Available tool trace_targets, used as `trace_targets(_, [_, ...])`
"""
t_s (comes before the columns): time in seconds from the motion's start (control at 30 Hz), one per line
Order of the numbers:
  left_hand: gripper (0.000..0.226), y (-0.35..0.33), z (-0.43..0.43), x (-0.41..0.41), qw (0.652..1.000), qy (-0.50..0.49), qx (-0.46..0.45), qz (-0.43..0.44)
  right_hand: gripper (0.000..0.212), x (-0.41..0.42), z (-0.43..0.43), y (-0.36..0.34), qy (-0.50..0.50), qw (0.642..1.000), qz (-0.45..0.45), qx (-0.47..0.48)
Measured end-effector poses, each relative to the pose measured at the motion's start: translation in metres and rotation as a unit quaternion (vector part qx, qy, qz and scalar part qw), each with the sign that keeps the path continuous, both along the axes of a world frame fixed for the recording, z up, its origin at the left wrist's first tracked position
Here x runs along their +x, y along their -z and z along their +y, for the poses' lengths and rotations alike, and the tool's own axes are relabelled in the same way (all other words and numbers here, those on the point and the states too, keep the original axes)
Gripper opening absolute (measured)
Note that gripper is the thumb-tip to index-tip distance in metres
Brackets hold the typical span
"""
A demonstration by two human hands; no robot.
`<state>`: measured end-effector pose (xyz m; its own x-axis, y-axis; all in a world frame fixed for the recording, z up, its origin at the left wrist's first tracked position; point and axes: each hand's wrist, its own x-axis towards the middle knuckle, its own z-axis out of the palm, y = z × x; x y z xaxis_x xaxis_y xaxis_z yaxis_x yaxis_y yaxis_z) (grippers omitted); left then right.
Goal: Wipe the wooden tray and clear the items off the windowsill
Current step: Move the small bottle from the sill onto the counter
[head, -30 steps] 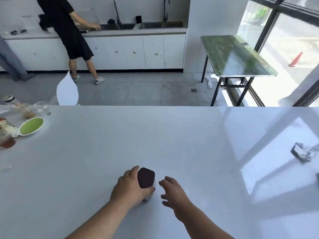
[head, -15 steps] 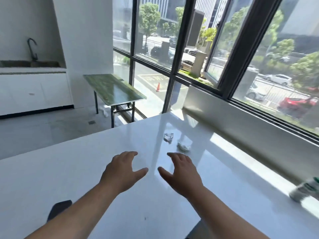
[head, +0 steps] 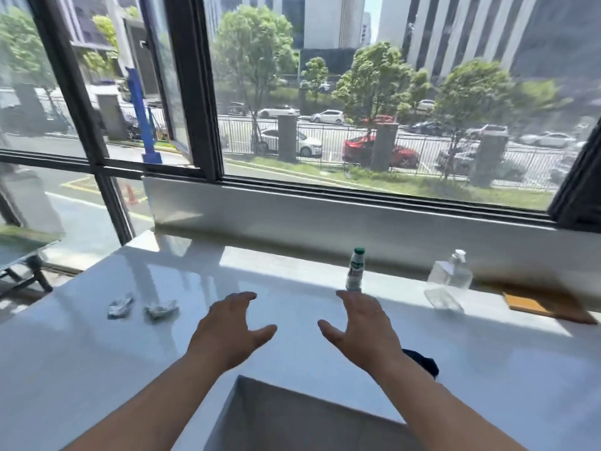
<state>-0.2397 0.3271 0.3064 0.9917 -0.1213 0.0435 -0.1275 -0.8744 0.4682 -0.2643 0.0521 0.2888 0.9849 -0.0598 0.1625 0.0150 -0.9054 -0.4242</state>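
My left hand [head: 229,330] and my right hand [head: 364,327] hover above the white counter [head: 292,278] with fingers spread, holding nothing. Just beyond my right fingertips stands a small white bottle with a green cap [head: 355,270], close to the sill wall under the window. Further right stands a clear pump bottle [head: 450,276]. The wooden tray [head: 546,304] lies flat at the far right, partly in shadow. Two crumpled paper wads [head: 121,305] [head: 161,308] lie to the left of my left hand.
A dark cloth-like thing [head: 421,361] peeks out behind my right forearm. The counter's near corner [head: 240,379] ends just below my hands, with a grey floor beneath. A dark-framed window [head: 201,92] spans the far side. A green-topped table edge [head: 19,249] shows at the left.
My view has swung right from the room to face the window. My left hand let go of the dark-lidded jar a second ago; both hands now float spread before the sill items.
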Motion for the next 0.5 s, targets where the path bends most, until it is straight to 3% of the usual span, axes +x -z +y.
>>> trace_targets(0.27, [0.078, 0.015, -0.154, 0.089, 0.997, 0.055, 0.026, 0.039, 0.077, 0.064, -0.154, 0.013, 0.084, 0.995, 0.051, 0.018])
trace_targets(0.37, [0.066, 0.026, -0.169, 0.117, 0.996, 0.056, 0.038, 0.063, 0.071, 0.089, -0.168, 0.022, 0.092, 0.993, 0.080, 0.001])
trace_targets(0.5, [0.069, 0.043, -0.165, 0.160, 0.995, 0.051, 0.055, 0.069, 0.071, 0.123, -0.163, 0.040, 0.095, 0.990, 0.103, -0.008])
